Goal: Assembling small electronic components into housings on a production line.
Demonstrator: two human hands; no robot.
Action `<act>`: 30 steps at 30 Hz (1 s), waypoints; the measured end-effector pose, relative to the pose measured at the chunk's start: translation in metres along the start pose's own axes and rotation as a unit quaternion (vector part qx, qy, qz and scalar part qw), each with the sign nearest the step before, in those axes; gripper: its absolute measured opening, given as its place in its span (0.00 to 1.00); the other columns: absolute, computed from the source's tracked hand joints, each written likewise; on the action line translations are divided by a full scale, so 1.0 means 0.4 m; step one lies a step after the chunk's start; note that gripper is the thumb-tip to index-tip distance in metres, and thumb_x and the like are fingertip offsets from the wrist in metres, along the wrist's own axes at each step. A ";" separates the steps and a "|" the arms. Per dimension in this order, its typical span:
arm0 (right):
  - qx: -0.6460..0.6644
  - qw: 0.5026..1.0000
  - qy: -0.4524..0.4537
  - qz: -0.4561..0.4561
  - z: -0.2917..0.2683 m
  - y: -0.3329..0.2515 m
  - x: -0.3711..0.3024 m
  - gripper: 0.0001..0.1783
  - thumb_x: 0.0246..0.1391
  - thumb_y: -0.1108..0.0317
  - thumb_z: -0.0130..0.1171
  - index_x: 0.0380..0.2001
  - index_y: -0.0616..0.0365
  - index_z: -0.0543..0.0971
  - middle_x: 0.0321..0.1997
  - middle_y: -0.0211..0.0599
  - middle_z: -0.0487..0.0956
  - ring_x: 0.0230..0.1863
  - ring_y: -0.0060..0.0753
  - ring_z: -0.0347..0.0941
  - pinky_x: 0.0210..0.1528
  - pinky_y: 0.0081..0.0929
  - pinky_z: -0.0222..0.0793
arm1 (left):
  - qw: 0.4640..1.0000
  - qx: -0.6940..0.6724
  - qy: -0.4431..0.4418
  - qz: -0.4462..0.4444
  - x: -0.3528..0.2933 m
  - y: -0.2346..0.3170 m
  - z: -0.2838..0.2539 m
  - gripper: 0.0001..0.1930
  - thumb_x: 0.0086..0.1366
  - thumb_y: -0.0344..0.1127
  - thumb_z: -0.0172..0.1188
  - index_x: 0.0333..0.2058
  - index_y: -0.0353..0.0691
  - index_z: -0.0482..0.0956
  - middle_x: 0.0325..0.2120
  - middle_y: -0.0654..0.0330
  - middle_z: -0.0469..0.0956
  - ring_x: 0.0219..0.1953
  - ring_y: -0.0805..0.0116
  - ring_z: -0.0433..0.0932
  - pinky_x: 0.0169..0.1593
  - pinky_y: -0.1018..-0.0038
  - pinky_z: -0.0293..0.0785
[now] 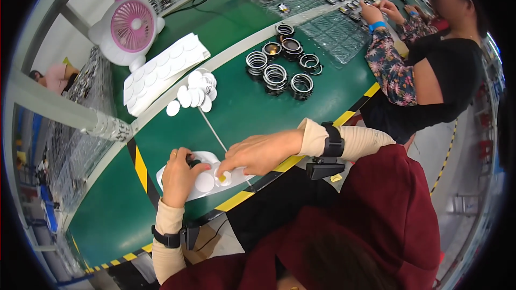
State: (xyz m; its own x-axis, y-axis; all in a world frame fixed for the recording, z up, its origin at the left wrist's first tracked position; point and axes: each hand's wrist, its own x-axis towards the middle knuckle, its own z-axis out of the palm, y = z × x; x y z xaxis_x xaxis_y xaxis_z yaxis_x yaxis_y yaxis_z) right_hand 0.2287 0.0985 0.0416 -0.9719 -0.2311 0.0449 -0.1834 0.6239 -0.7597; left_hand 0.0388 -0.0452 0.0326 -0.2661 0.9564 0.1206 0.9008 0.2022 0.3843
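A white sheet with round stickers (204, 182) lies near the table's front edge, under both my hands. My left hand (179, 176) is closed at the sheet's left part, with a small black part (192, 162) between thumb and fingers; most of that part is hidden. My right hand (260, 153) reaches in from the right, fingers bent and pressed together at a whitish disc with a yellow spot (222, 179). The fingertips cover part of this disc, which rests at or just above the sheet. Beyond my hands lies a heap of white round discs (196, 92).
Farther left are white sticker sheets (161, 75) and a pink-and-white fan (129, 27). Several stacks of silver and black rings (275, 77) stand in the middle. A clear plastic tray (336, 37) lies near a co-worker (446, 59) at right. Yellow-black tape (236, 201) marks the front edge.
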 end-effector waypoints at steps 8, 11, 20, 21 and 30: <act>-0.105 0.987 0.122 -0.021 -0.015 -0.026 -0.021 0.15 0.39 0.72 0.58 0.36 0.56 0.76 0.43 0.44 0.71 0.46 0.38 0.66 0.39 0.35 0.66 | 0.999 0.023 -0.006 -0.024 -0.009 0.001 -0.013 0.21 0.40 0.40 0.70 0.28 0.36 0.70 0.25 0.55 0.71 0.26 0.55 0.72 0.29 0.68 0.69; -0.104 0.969 0.216 -0.063 -0.055 -0.066 -0.013 0.11 0.40 0.72 0.60 0.31 0.53 0.76 0.44 0.38 0.71 0.42 0.37 0.67 0.35 0.30 0.67 | 0.998 0.055 -0.011 -0.023 -0.017 -0.012 -0.020 0.19 0.42 0.37 0.68 0.29 0.36 0.70 0.28 0.54 0.72 0.27 0.55 0.73 0.30 0.68 0.69; 0.338 0.840 0.424 0.022 -0.129 -0.067 0.121 0.09 0.48 0.71 0.59 0.33 0.62 0.76 0.30 0.25 0.73 0.24 0.13 0.64 0.22 0.12 0.56 | 0.789 -0.584 -0.070 -0.181 0.126 0.078 -0.103 0.10 0.62 0.27 0.48 0.42 0.33 0.65 0.36 0.55 0.75 0.33 0.65 0.78 0.30 0.79 0.77; 0.386 0.809 0.440 0.053 -0.131 -0.054 0.134 0.10 0.48 0.71 0.59 0.34 0.64 0.75 0.26 0.23 0.73 0.22 0.10 0.62 0.20 0.10 0.52 | 0.760 -0.613 -0.078 -0.200 0.141 0.065 -0.086 0.10 0.63 0.28 0.48 0.43 0.32 0.65 0.36 0.54 0.75 0.34 0.64 0.78 0.30 0.79 0.77; 0.532 0.738 0.398 0.116 -0.075 0.069 0.148 0.07 0.50 0.68 0.57 0.31 0.60 0.75 0.21 0.21 0.67 0.17 0.09 0.53 0.17 0.11 0.45 | 0.503 -0.842 -0.151 -0.120 0.125 -0.032 -0.001 0.20 0.68 0.44 0.38 0.48 0.32 0.63 0.40 0.52 0.72 0.38 0.60 0.77 0.34 0.75 0.77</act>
State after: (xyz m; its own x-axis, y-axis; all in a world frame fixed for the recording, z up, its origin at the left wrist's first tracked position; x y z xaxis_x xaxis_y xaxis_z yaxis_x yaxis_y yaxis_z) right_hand 0.1617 0.1243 0.0427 -0.8154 0.5659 -0.1223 -0.1894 -0.4603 -0.8673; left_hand 0.0137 0.0000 0.0341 -0.0034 0.9868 -0.1619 -0.7820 0.0982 0.6154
